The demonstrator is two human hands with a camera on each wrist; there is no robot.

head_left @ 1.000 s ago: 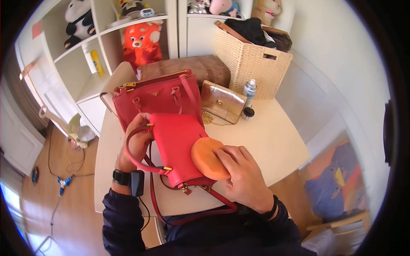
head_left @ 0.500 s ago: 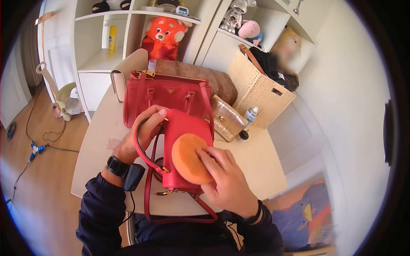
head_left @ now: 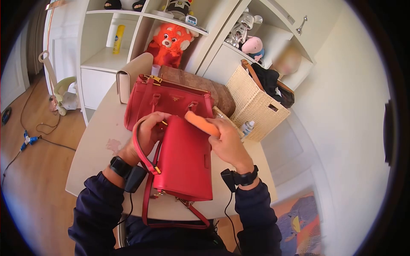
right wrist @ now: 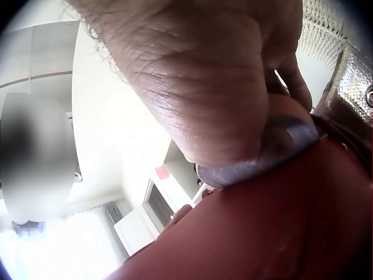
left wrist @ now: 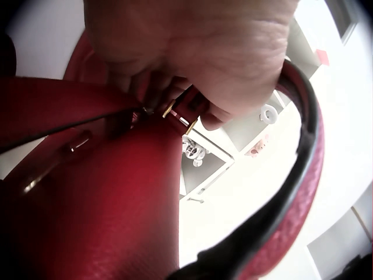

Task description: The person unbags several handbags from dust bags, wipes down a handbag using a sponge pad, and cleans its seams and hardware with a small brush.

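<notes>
A small pinkish-red handbag lies tilted over the near part of the table. Its far end is gripped by my left hand, beside the gold fitting of the rolled handle. My right hand pinches a round orange sponge pad at the bag's far right edge. In the right wrist view the pad's greyish side lies along the red leather, and the palm hides much of the pad. The bag's strap hangs in a loop toward my lap.
Behind stands a larger red handbag, with a beige bag and a brown case around it. A spray can, a partly hidden gold purse and a wicker basket are at the right. Shelves with plush toys rise beyond.
The sponge pad has moved from the bag's broad face up to its far right edge and is now tipped edge-on. The bag has turned somewhat. The head view has swung right.
</notes>
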